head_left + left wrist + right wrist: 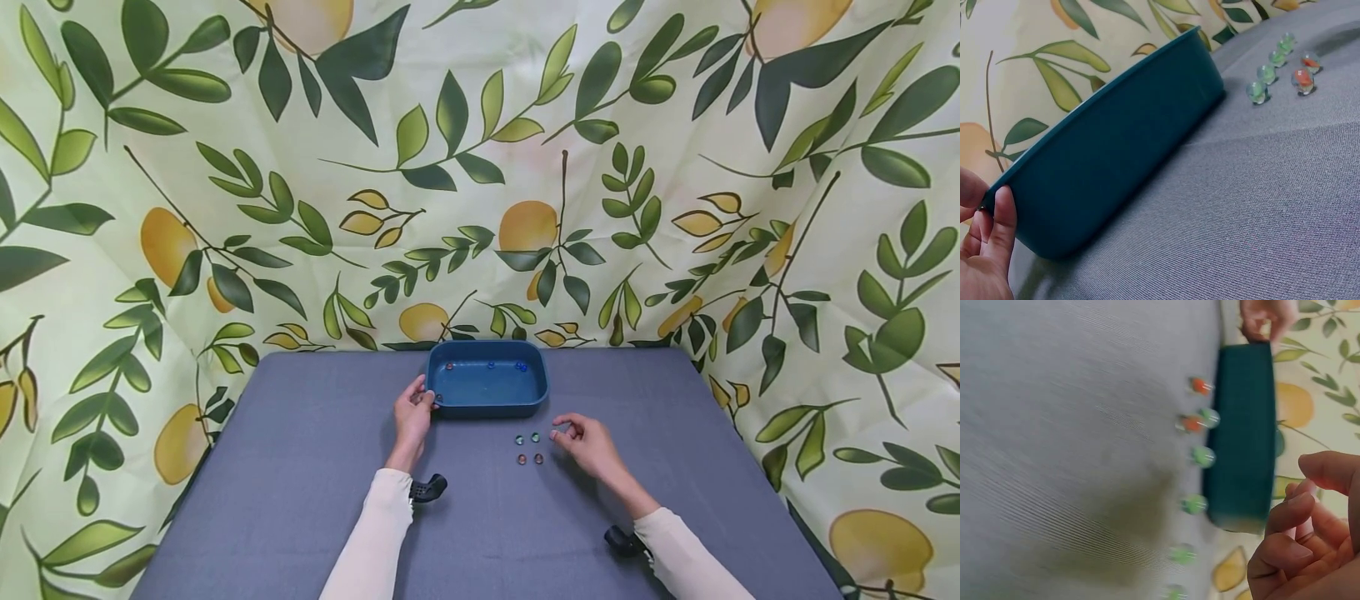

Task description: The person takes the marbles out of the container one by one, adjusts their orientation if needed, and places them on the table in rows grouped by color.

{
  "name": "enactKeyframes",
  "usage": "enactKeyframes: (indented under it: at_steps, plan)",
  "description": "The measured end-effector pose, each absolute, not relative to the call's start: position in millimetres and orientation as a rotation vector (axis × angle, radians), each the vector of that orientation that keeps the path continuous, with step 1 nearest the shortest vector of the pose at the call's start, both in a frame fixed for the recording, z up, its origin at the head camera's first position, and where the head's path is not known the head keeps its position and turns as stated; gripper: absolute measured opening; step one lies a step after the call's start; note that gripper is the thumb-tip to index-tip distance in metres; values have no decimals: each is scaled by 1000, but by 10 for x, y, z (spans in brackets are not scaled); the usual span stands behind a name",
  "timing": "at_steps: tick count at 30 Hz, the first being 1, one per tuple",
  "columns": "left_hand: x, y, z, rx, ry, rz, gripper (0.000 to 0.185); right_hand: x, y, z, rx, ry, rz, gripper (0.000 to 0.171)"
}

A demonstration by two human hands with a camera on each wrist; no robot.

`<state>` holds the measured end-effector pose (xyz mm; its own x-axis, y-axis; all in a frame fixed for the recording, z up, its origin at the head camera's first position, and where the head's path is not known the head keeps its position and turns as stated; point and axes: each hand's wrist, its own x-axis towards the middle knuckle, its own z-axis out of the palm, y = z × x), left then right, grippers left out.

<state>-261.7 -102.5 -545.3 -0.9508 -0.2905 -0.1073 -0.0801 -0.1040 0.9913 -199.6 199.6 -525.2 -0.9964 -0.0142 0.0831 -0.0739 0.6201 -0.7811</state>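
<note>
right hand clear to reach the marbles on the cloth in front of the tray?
Probably yes. The right hand hovers just beside the marbles on the grey tablecloth, with nothing between them. The left hand is away at the blue tray's corner, gripping its rim.

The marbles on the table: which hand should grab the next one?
Probably the right hand. It hovers beside the marbles, fingers loosely curled and holding nothing. The left hand is farther off, gripping the blue tray's corner.
</note>
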Motion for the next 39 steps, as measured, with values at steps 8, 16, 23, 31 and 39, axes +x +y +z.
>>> enactKeyframes:
  at_steps: [8,16,23,31,39]
  plan:
    - [-2624,-1026,-5448,426,-1999,-2181,46,-2134,1965,-4890,208,-2713,1307,20]
    - [-2616,-1020,-5459,418,-2007,-2173,45,-2288,1803,-4601,287,-2704,1340,20]
    - [-2626,-1012,-5454,417,-2008,-2171,45,-2478,1623,-4472,377,-2682,1377,21]
    - [-2634,-1005,-5454,420,-2010,-2162,45,-2705,1430,-4441,368,-2709,1623,20]
    - [-2621,-1013,-5449,426,-2020,-2145,45,-2948,1222,-4541,373,-2676,1781,23]
